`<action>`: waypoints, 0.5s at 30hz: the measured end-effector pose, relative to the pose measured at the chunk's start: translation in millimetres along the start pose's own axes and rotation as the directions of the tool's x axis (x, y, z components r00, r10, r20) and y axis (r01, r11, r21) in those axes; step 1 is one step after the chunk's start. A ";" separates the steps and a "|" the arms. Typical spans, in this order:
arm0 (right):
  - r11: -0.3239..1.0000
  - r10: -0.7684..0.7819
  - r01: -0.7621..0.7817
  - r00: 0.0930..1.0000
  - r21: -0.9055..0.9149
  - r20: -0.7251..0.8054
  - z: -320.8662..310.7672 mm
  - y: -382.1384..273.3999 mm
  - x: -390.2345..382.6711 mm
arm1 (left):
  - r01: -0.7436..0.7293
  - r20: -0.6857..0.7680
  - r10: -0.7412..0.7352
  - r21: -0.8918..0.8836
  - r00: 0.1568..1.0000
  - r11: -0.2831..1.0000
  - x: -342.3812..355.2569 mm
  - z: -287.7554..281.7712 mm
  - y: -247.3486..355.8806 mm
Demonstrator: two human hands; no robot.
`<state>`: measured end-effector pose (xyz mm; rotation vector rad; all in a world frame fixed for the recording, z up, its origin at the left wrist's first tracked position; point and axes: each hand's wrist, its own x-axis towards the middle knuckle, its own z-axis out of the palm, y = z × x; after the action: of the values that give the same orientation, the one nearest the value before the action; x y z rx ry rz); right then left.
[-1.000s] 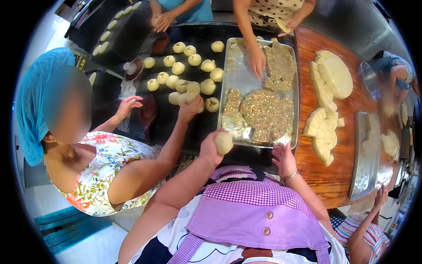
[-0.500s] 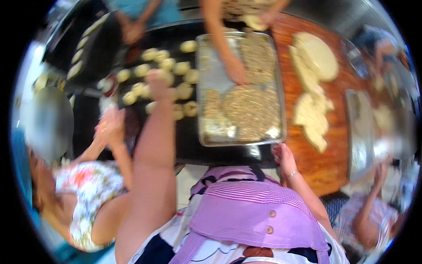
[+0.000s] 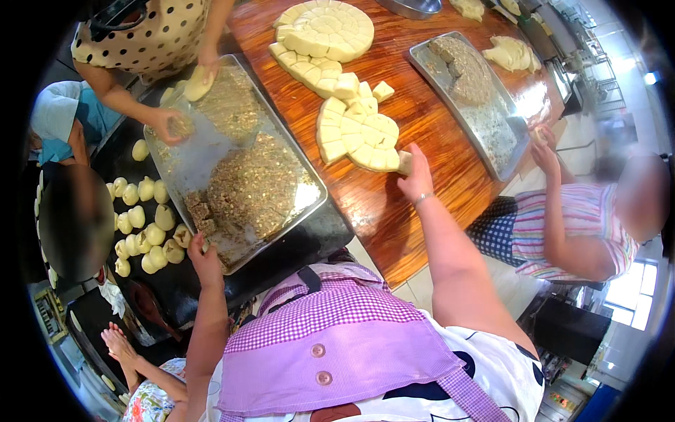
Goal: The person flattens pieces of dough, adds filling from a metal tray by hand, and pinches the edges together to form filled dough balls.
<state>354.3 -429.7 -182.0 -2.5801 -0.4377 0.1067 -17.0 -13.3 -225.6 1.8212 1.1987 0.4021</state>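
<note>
My right hand (image 3: 416,176) pinches a small dough piece (image 3: 406,162) at the near edge of the cut dough (image 3: 360,137), a pale slab scored into many blocks on the wooden table. My left hand (image 3: 205,261) is at the near-left rim of a large metal tray (image 3: 318,202), with thumb and fingertips slightly apart and nothing visible in them. In the tray lies a brown, crumbly filling with pale bits (image 3: 249,183). Beside the left hand, several filled dough balls (image 3: 156,234) sit on the black tabletop.
Across the tray, a co-worker's hands (image 3: 172,126) hold dough and filling. A second tray (image 3: 485,123) of filling stands to the right, beside another person (image 3: 555,211) handling a piece. A round scored dough slab (image 3: 327,29) lies at the back. Lower left, another worker's hands (image 3: 119,344) press together.
The view has turned to the right. My left hand has gone from the dough balls to the tray's rim. My right hand has left the tray's corner and taken hold of a dough piece.
</note>
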 end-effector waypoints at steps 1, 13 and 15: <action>0.997 -0.001 0.010 0.994 -0.081 0.109 3.0 5.1 15.3 | -0.031 0.037 0.031 -0.001 0.999 1.000 -9.6 3.1 7.1; 0.688 0.521 -0.471 0.850 0.552 0.077 27.2 43.3 -68.0 | -0.151 0.236 0.182 -0.142 0.955 0.978 -48.6 19.2 44.2; 0.748 0.356 -0.332 0.932 0.574 0.076 27.4 30.7 -99.0 | -0.203 0.267 0.249 -0.185 0.931 0.961 -57.0 26.9 45.7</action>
<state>265.3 -474.0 -222.1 -2.0131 0.0982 0.2748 -0.3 -81.6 -192.3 1.8145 0.7391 0.3340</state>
